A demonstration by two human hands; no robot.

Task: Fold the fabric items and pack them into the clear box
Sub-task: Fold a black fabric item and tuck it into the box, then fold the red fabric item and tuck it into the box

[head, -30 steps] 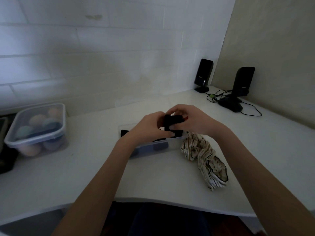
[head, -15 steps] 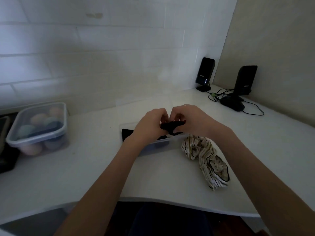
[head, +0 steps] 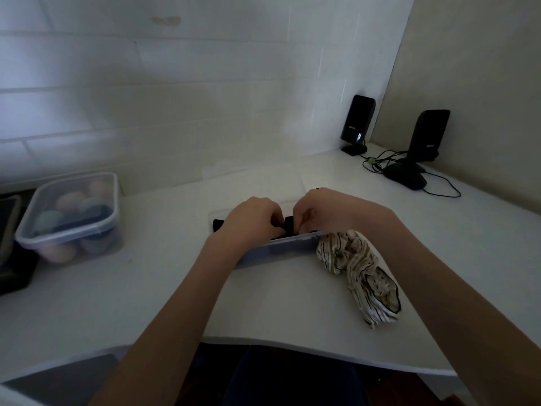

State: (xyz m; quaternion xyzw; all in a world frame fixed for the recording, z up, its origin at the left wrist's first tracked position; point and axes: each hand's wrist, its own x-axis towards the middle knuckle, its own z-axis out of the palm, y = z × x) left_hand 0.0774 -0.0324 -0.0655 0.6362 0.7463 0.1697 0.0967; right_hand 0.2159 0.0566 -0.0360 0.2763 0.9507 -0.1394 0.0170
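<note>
A low clear box (head: 288, 247) lies on the white desk in front of me. Both hands are down inside it. My left hand (head: 254, 219) and my right hand (head: 322, 210) pinch a small folded black fabric piece (head: 288, 224) between their fingertips, low in the box. More black fabric (head: 217, 224) shows at the box's left end. A crumpled cream cloth with dark stripes (head: 357, 272) rests on the desk just right of the box, touching its corner. My hands hide most of the box's inside.
A lidded clear tub (head: 70, 218) of coloured balls stands at the left, with a dark object (head: 11, 259) beside it. Two black speakers (head: 357, 121) (head: 427, 136), a black mouse (head: 405, 178) and cables sit at the back right. The desk's front edge (head: 292, 345) curves near my body.
Both hands have lowered the black fabric piece from above the box down into it. The piece looked upright a second ago and now sits low between the fingertips.
</note>
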